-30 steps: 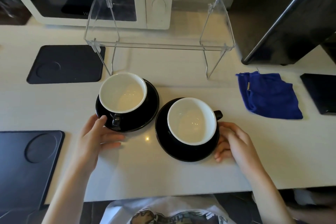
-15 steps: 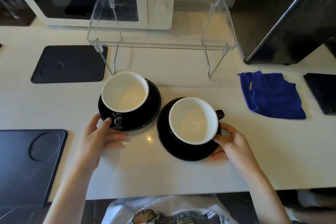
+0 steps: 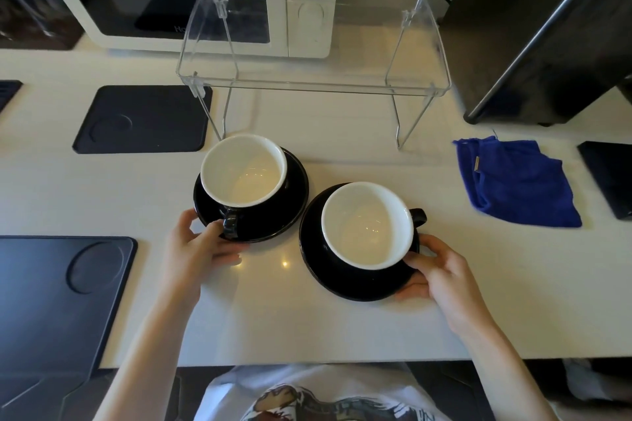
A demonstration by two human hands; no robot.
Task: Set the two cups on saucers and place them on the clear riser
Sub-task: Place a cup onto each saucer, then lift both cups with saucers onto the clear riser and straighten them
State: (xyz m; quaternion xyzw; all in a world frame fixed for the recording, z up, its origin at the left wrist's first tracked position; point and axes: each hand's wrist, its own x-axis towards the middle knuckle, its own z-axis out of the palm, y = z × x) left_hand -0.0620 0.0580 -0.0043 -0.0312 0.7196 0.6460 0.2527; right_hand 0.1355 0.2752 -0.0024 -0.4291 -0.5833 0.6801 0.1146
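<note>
The left hand has closed its grip on the near rim of the left saucer, thumb beside the cup handle, where a second ago its fingers only rested short of it. The right hand has likewise slid in, pinching the near right edge of the right saucer, thumb on top, fingers tucked under. Both sets look ready to lift, though both saucers appear to be still on the table. Count: two cups, the left cup and the right cup, each on one of two saucers; one clear riser just behind, bare on top.
</note>
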